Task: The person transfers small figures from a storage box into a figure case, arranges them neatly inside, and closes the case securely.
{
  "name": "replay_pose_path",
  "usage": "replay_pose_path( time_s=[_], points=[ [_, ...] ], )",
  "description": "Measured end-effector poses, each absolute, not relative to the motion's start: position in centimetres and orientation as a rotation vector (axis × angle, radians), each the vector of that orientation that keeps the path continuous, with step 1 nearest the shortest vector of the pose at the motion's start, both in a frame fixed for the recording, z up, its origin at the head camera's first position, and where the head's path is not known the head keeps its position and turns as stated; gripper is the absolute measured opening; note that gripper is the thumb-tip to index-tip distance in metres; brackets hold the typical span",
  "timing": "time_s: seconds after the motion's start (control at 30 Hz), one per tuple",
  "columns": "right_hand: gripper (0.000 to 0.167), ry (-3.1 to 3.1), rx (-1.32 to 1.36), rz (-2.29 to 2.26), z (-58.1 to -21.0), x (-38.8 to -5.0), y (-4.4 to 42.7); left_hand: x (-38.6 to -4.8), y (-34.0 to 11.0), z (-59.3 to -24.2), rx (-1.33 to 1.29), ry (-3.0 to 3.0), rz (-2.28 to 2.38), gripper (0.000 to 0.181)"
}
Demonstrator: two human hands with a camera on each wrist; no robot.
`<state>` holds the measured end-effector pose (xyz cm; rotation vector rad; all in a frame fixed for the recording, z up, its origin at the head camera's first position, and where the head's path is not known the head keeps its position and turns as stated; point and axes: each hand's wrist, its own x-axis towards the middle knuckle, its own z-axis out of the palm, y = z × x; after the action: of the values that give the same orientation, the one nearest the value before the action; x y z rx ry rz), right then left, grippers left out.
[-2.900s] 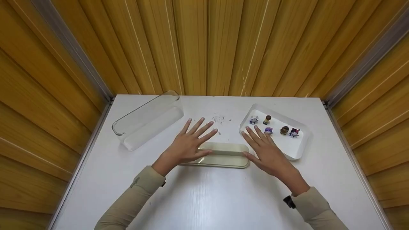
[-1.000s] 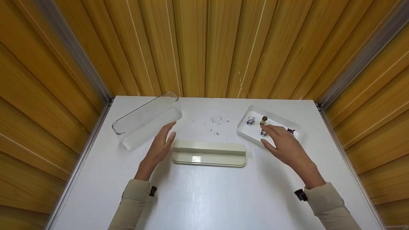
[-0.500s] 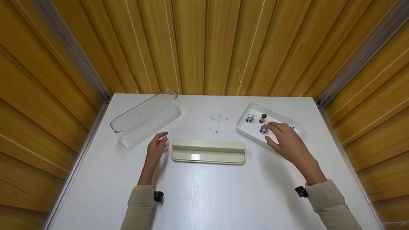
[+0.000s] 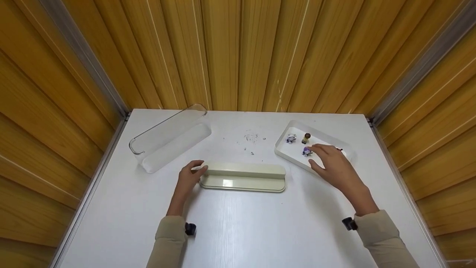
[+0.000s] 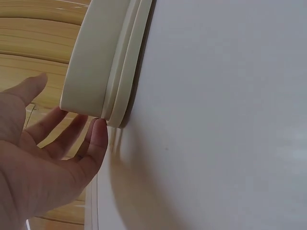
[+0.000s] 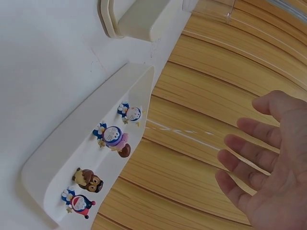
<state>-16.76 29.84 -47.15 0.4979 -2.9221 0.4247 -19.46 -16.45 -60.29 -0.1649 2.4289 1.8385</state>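
My left hand (image 4: 187, 178) is at the left end of a cream stepped stand (image 4: 245, 182) in the middle of the table. In the left wrist view its fingertips (image 5: 99, 132) touch the stand's end, while the thumb stands apart. Over a white tray (image 4: 292, 160) on the right hovers my right hand (image 4: 332, 165), fingers loosely bent and holding nothing. Nearest to it is a purple-topped figurine (image 4: 307, 151). Also in the tray are a blue-and-white figurine (image 4: 291, 138) and a brown-haired one (image 4: 306, 138). The right wrist view shows an owl figurine (image 6: 88, 180) and a red-hooded one (image 6: 80, 204).
A clear long box (image 4: 174, 145) stands at the back left of the white table (image 4: 238, 230). Small dark marks (image 4: 251, 137) dot the tabletop behind the stand. Wood-patterned walls (image 4: 238, 56) enclose the back and sides.
Both hands were spread over the stand at first, then moved apart. The right went over the tray and stays there; the left drew back, then returned to the stand's left end.
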Motion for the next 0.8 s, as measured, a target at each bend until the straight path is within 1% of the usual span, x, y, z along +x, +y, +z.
replay_pose_path(
  time_s=[0.2,0.33,0.57,0.8],
  points=[
    [0.043,-2.905,0.52,0.441,-47.4,-16.8,29.9,-19.9,-15.7,-60.4,-0.218,2.542,1.737,0.042],
    [0.042,-2.898,0.537,0.455,-47.4,-16.8,30.1,-20.1,-15.0,-60.3,-0.223,2.564,1.754,0.038],
    [0.041,-2.922,0.526,0.501,-48.0,-17.3,30.3,-20.3,-14.4,-60.5,-0.16,2.569,1.81,0.038],
    [0.041,-2.978,0.476,0.53,-49.0,-18.2,31.3,-20.9,-14.4,-60.4,-0.195,2.591,1.803,0.036]
  ],
)
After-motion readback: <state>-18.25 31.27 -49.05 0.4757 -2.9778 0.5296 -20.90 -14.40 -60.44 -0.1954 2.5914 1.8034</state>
